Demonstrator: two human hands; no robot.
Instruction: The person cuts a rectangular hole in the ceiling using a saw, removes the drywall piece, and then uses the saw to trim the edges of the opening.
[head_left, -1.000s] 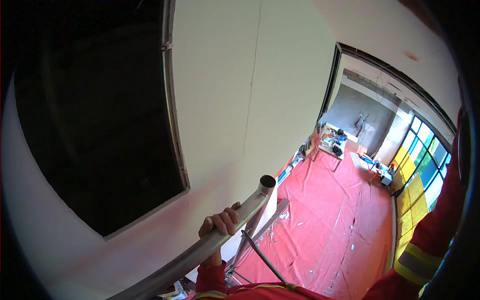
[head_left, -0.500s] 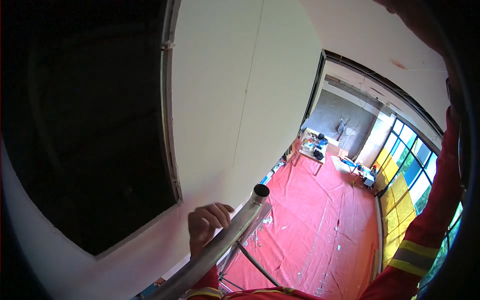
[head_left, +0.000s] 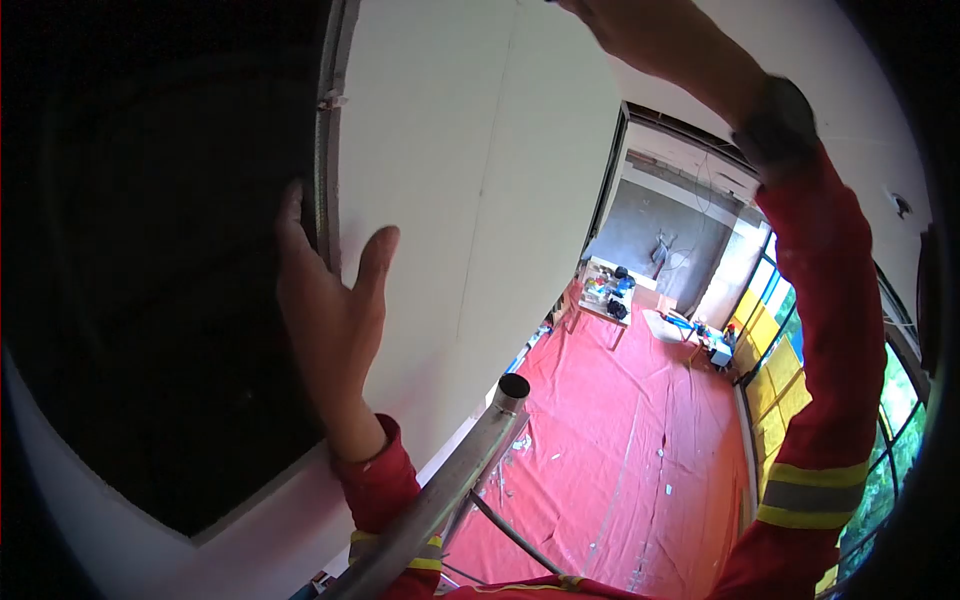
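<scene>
My left hand (head_left: 335,310) is raised at the edge of a dark rectangular opening (head_left: 180,270) in the white ceiling. Its thumb and fingers are spread wide, straddling the metal edge strip (head_left: 325,180) between the opening and a white board (head_left: 450,170). Nothing is held in it. High at the top border, my right hand (head_left: 640,30) reaches across below the ceiling surface, its fingers cut off by the frame. A dark band (head_left: 780,120) circles that wrist. Below my left hand, a metal scaffold tube (head_left: 470,450) slants up with its open end facing me.
Far below, a red sheet (head_left: 600,440) covers the floor, with scraps on it. A table (head_left: 607,297) loaded with tools stands at the back, and more items lie beside the windows (head_left: 790,330). A thin brace (head_left: 515,535) runs under the tube.
My left hand has left the scaffold tube and risen to the opening's edge, fingers now spread. My right arm has swung inward, toward the upper middle of the view.
</scene>
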